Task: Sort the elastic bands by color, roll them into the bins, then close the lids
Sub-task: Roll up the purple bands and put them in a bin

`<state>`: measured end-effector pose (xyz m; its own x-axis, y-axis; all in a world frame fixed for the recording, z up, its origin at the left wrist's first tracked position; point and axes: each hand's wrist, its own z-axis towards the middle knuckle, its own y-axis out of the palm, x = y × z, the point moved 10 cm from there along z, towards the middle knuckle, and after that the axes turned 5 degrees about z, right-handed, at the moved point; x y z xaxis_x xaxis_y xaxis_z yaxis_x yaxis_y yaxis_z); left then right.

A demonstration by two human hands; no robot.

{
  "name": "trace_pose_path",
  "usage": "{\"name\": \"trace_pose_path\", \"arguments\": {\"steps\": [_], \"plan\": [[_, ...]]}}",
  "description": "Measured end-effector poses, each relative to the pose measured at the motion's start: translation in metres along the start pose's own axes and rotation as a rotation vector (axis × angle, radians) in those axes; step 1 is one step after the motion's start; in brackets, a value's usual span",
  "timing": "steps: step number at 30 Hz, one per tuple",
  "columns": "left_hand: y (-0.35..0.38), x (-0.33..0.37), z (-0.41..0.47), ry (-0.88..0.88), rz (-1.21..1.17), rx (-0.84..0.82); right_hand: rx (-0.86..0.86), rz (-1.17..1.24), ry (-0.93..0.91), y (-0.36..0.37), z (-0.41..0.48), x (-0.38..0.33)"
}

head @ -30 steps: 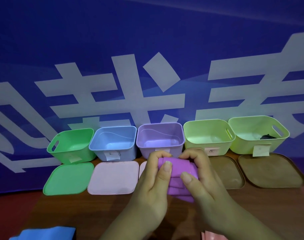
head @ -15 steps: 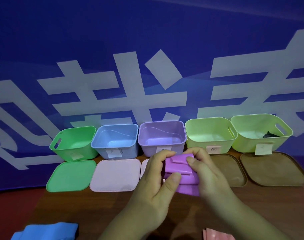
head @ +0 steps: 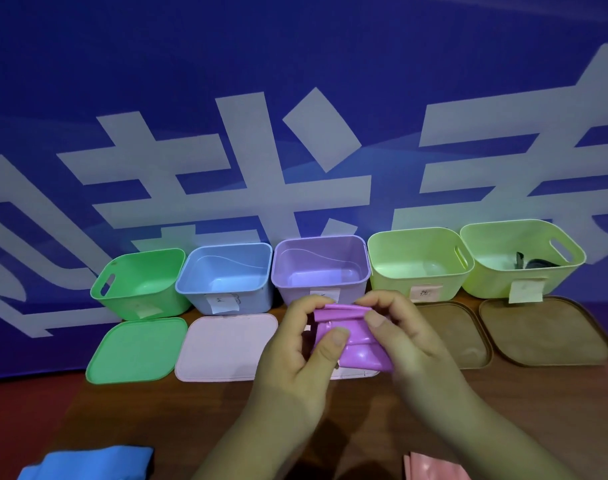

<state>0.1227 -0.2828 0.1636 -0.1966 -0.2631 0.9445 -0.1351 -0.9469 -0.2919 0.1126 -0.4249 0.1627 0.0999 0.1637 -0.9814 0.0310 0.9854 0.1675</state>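
Note:
A folded purple elastic band (head: 356,348) is held above the table in front of the purple bin (head: 321,268). My left hand (head: 295,355) pinches its left side with thumb and fingers, and my right hand (head: 406,337) pinches its upper right edge. A row of open bins stands at the back: green (head: 139,282), blue (head: 226,275), purple, and two yellow-green ones (head: 416,261) (head: 524,258). A dark band (head: 534,263) lies in the rightmost bin.
Lids lie flat in front of the bins: a green lid (head: 136,351), a pink lid (head: 222,344), two brown lids (head: 458,334) (head: 545,330). A blue band (head: 87,462) and a pink band (head: 430,467) lie at the near table edge. A blue banner stands behind.
The purple band has been folded over further in my hands and its top edge now shows a rolled fold. Both hands kept hold and rose slightly.

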Motion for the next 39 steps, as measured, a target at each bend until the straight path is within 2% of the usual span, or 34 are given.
{"name": "trace_pose_path", "arguments": {"steps": [6, 11, 15, 23, 32, 37, 39], "plan": [[0.001, -0.005, 0.011, -0.078, -0.11, 0.035, 0.137, -0.006, -0.114, -0.016, 0.006, -0.003], [0.006, -0.01, 0.023, -0.112, -0.127, -0.048, 0.165, -0.037, -0.123, -0.025, 0.018, 0.002], [0.004, -0.023, 0.037, -0.154, -0.156, -0.096, 0.149, -0.028, -0.089, -0.029, 0.033, 0.011], [0.001, -0.048, 0.09, -0.273, -0.13, -0.004, 0.129, -0.004, -0.047, -0.033, 0.079, 0.038], [0.028, -0.087, 0.166, -0.334, -0.151, -0.124, 0.221, -0.04, 0.033, -0.069, 0.145, 0.078], [0.041, -0.109, 0.207, -0.359, -0.117, -0.164, 0.218, -0.131, 0.06, -0.082, 0.174, 0.1], [0.044, -0.117, 0.223, -0.352, -0.083, -0.192, 0.184, -0.237, 0.089, -0.087, 0.185, 0.113]]}}
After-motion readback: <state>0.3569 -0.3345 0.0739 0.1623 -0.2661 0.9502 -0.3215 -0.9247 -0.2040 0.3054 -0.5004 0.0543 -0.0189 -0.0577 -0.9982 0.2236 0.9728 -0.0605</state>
